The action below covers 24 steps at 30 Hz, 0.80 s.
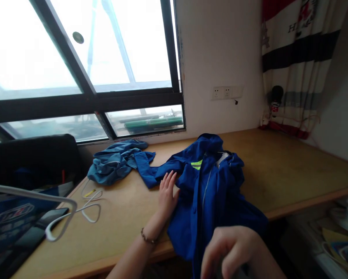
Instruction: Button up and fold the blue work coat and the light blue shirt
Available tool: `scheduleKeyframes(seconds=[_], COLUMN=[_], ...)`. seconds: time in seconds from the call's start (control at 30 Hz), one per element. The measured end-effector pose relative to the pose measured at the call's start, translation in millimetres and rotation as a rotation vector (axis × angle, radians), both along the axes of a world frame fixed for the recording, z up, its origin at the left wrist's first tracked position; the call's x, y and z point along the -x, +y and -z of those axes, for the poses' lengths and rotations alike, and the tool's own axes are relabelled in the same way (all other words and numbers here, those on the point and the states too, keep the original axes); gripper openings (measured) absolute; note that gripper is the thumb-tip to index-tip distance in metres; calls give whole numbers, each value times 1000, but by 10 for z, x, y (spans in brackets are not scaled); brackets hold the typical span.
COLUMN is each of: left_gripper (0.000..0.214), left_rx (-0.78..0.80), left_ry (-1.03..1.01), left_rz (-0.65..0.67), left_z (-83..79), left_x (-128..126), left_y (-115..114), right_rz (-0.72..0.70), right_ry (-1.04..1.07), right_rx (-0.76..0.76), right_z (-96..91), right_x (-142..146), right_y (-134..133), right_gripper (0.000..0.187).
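Note:
A blue work jacket (217, 193) with a yellow-green reflective patch lies spread over the table, its lower part hanging past the front edge. One sleeve stretches out to the left. My left hand (167, 193) rests flat with fingers extended in the gap between that sleeve and the jacket's body, touching the fabric. In the foreground my right hand (235, 248) is curled over the jacket's lower front, thumb and fingers bent downward. Its fingertips run to the bottom of the view, so what lies in them is hidden.
A lighter blue crumpled garment (110, 162) lies at the table's (124, 224) back left, touching the sleeve. A white cable (89, 209) loops nearby. A black chair (40, 155) stands left. Behind are a window, wall sockets (226, 93) and a curtain (298, 69).

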<state>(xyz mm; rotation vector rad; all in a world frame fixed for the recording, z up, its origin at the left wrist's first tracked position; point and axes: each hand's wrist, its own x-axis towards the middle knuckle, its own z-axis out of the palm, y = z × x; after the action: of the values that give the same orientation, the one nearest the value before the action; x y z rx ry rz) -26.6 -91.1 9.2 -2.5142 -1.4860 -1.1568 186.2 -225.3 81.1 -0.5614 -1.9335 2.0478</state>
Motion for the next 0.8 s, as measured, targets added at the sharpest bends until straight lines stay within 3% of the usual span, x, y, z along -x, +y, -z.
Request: scheduleKeyframes(seconds=[0.07,0.13,0.2,0.27,0.33,0.4,0.47,0.57,0.7,0.8], left_gripper=[51,46,40,36,32,29,26,30,45,43], left_rx=[98,175,163,90,53,110,247,509,859,1051], left_ry=[166,292,344,313,191,-23,-272,-596,-769,-684], left_rz=[58,109,99,-26,-266,-528,-638,-543,-239,49], left_z=[28,5,-84,-208,-309,-340,-295,-165,-60,-35], left_x=[-36,-60,-18,131,386,693,964,1160,1038,929], left_y=[24,50,95,174,288,410,482,377,-128,-396], right_rz=[542,1021,1219,1239,1280,1325,1348,1413,1401,1236], right_ry=[-52,-263,-586,-842,-1005,-1056,-1034,-1065,-1216,-1193], right_rx=[-246,-590,-885,-983,-979,-984,-1030,-1034,-766,-669], right_z=[-19,83,303,575,816,970,1034,1040,1047,1005], right_x=[-170,-322,-512,-767,-1057,-1312,-1464,-1441,-1116,-948], right_y=[129,314,542,775,965,1078,1096,948,636,634], right_gripper=[47,46,55,61,66,69,71,75,84,55])
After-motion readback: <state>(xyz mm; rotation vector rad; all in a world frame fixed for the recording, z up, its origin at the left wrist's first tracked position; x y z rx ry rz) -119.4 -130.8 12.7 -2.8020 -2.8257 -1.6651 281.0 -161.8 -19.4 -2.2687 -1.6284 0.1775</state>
